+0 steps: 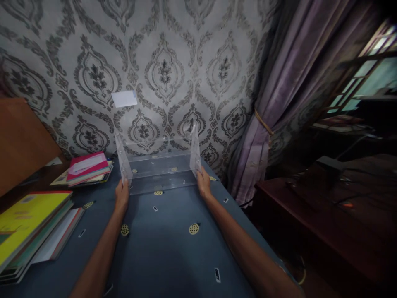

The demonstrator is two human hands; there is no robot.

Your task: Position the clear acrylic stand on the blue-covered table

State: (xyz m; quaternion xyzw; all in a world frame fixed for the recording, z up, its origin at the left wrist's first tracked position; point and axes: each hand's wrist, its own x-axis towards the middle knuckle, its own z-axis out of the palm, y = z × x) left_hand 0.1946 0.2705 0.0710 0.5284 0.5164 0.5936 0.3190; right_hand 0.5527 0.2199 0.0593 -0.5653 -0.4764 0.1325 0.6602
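Observation:
A clear plastic rack [159, 166] with two upright side panels and see-through cross strips stands at the far end of the table, close to the wall. My left hand [122, 192] is closed on the lower front edge of its left panel. On the opposite side, my right hand [203, 182] grips the lower front edge of the right panel. Both arms reach forward over the blue tablecloth [161, 256], which is printed with yellow pineapples. The fingers behind the panels are partly hidden.
Books with a yellow cover [34, 215] are stacked at the left, and a smaller pile with a pink cover [88, 165] lies behind them. Patterned wallpaper carries a white paper [124, 99]. A tied purple curtain [263, 120] hangs right, near a dark red table [310, 207].

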